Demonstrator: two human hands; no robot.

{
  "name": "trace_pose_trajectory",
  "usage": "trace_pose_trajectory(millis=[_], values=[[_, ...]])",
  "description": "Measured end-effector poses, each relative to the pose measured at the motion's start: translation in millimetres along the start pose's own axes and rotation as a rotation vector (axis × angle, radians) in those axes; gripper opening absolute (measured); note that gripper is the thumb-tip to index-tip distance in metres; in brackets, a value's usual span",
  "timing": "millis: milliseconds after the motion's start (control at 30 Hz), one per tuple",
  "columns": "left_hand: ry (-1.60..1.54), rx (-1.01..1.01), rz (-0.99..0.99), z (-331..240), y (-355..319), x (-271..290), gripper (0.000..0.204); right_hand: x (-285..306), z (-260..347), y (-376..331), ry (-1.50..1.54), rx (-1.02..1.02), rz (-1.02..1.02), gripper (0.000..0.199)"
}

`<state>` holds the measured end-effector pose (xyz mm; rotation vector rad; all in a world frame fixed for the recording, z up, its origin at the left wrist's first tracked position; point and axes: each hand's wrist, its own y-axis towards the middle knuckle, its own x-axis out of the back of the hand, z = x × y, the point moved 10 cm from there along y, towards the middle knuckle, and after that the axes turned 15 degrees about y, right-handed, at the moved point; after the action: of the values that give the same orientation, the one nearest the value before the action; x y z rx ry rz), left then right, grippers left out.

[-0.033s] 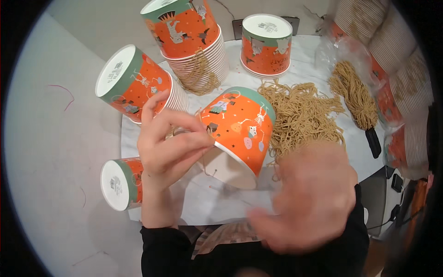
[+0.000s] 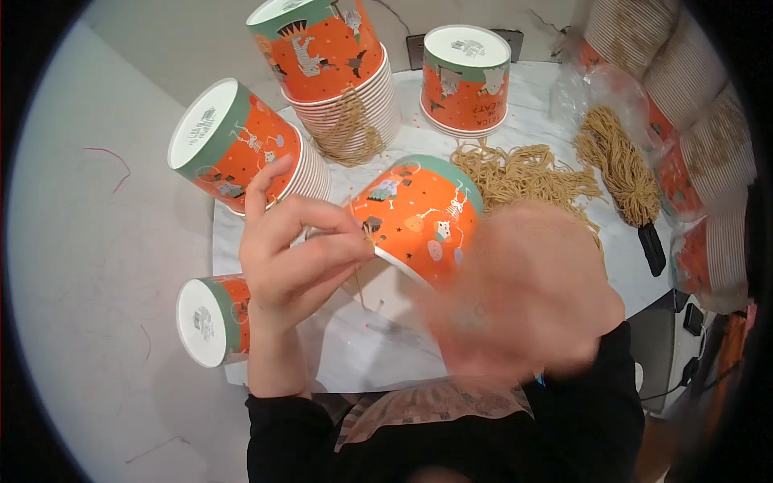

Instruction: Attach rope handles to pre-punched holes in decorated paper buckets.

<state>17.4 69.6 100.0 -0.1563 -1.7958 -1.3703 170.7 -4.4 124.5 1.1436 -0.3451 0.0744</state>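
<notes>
An orange and green paper cup (image 2: 427, 217) lies tilted on the white table (image 2: 362, 350), with its open rim toward me. My left hand (image 2: 298, 249) pinches that rim with thumb and fingers, the index finger raised. A thin tan string (image 2: 359, 283) hangs from the pinch point. My right hand (image 2: 515, 298) is a blur close to the camera and covers the cup's lower right side. I cannot tell what it holds.
Stacks of the same cups stand or lie at the back (image 2: 322, 56), the left (image 2: 237, 145), the back middle (image 2: 467, 76) and the near left edge (image 2: 213, 318). A loose pile of tan strings (image 2: 523, 173) and a bundled hank (image 2: 620, 165) lie right. Sleeved cup stacks (image 2: 700, 121) line the right side.
</notes>
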Motion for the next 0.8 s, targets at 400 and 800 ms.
trace_pose_trajectory(millis=[400, 800], values=[[-0.075, -0.115, -0.197, -20.0, 0.3, 13.6, 0.016, -28.5, -67.1, -6.5, 0.493, -0.526, 0.279, 0.008], [-0.013, -0.070, -0.127, -6.8, 7.3, 7.3, 0.028, -40.5, -57.1, -6.2, 0.275, -0.351, 0.295, 0.015]])
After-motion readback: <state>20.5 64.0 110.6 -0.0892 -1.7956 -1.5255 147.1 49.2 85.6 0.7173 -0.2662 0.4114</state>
